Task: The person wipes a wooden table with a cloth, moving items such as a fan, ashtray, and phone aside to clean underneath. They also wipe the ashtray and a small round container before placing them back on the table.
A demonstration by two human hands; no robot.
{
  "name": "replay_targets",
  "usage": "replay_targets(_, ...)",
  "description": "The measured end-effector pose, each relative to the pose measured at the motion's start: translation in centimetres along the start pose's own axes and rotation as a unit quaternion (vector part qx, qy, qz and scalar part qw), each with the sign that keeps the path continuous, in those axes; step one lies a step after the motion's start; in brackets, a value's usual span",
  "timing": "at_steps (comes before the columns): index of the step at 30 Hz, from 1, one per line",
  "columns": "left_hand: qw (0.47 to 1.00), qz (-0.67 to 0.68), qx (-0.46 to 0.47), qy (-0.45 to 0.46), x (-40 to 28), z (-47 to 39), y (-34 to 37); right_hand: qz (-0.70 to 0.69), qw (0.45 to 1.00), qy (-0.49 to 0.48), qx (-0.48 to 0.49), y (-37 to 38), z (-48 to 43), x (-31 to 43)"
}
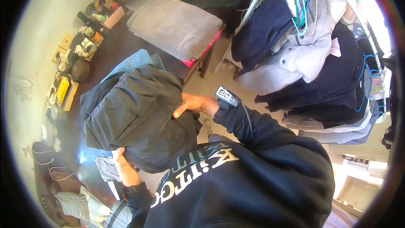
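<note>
A bundle of dark olive-grey cloth (142,114), seemingly folded trousers with a stitched pocket outline, is held in front of my body above the dark table. My right hand (193,104) grips its right side, thumb on top and the fingers hidden beneath. At the lower left edge my left hand (124,168) holds the bundle with its thumb showing and the other fingers covered by cloth. Light blue denim (130,61) shows behind the bundle's far edge; whether the two touch cannot be told. A grey cloth (107,167) lies on the table by my left wrist.
The dark wooden table (109,46) runs along the wall, with open boxes of small items (114,19) at its back. A grey folded blanket (177,22) covers its far end. To the right stands a white clothes rack (258,1) with hanging garments. Bags (60,177) are at lower left.
</note>
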State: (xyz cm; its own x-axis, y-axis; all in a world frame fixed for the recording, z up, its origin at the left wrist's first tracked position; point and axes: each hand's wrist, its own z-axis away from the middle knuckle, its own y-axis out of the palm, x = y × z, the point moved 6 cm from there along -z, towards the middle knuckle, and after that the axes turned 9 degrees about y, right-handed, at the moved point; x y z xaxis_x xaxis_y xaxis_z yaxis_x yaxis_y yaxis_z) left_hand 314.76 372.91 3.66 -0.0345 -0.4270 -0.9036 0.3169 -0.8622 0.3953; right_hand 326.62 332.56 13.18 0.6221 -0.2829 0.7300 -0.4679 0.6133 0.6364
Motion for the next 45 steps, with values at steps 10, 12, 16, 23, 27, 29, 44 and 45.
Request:
replay_targets(10, 0.983, -0.087, 0.141, -0.084, 0.8, 8.5, 21.4, -0.121, 0.982, 0.058, -0.13, -10.7, 14.5, -15.2)
replay_targets(12, 0.97, -0.079, 0.198, -0.118, 3.0, 10.2, 23.2, -0.159, 0.97, 0.061, -0.172, -11.8, 18.5, -19.0)
replay_targets(16, 0.949, -0.044, 0.231, -0.21, 8.9, 13.5, 23.8, -0.258, 0.906, 0.133, -0.308, -11.1, 25.5, -26.8)
replay_targets(23, 0.912, 0.017, 0.127, -0.391, 19.6, 16.4, 19.3, -0.295, 0.835, 0.182, -0.428, -8.8, 29.3, -34.1)
replay_targets(27, 0.901, 0.053, 0.084, -0.422, 23.4, 17.9, 16.6, -0.301, 0.826, 0.22, -0.423, -9.2, 29.4, -36.3)
replay_targets(29, 0.895, 0.06, 0.055, -0.438, 25.0, 18.7, 15.1, -0.293, 0.818, 0.239, -0.433, -9.6, 29.5, -37.2)
replay_targets(44, 0.886, 0.043, 0.03, -0.461, 28.7, 20.5, 10.7, -0.253, 0.786, 0.288, -0.485, -10.9, 27.6, -37.8)
replay_targets(45, 0.888, 0.03, 0.035, -0.458, 28.8, 20.3, 10.4, -0.254, 0.789, 0.287, -0.48, -11.0, 27.3, -37.7)
